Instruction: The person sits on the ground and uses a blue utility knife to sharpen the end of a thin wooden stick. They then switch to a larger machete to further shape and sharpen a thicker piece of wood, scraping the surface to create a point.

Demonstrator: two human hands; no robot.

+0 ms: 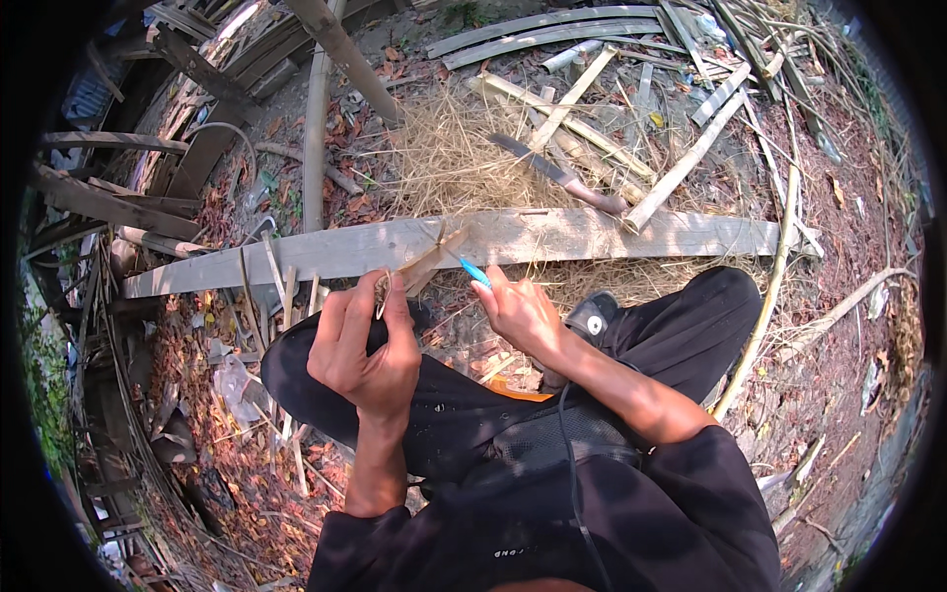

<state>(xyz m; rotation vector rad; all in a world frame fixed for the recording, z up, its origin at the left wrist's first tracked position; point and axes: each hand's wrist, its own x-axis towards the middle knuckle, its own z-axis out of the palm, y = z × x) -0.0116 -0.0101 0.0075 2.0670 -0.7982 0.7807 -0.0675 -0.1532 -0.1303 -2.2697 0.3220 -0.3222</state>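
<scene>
My left hand (367, 347) is closed, its fingers and thumb pinching a pale brown piece of bamboo or wood (429, 260). That piece slants up and right from the fingertips over a long grey plank (340, 252). My right hand (523, 308) is closed round a slim blue-handled tool (473, 270). A thin dark tip runs from the blue part toward the wooden piece; whether it touches cannot be made out. Beyond the plank lies a large knife (541, 163) with a dark blade on straw, its wooden handle (595, 195) reaching over the plank's far edge.
Dry straw (444, 158) is heaped behind the plank. Bamboo poles (681, 183) and wood strips lie at the back right. An upright post (345, 59) stands at the far left. A clear plastic bag (234, 387) rests by my left knee, and a dark cord (572, 454) crosses my lap.
</scene>
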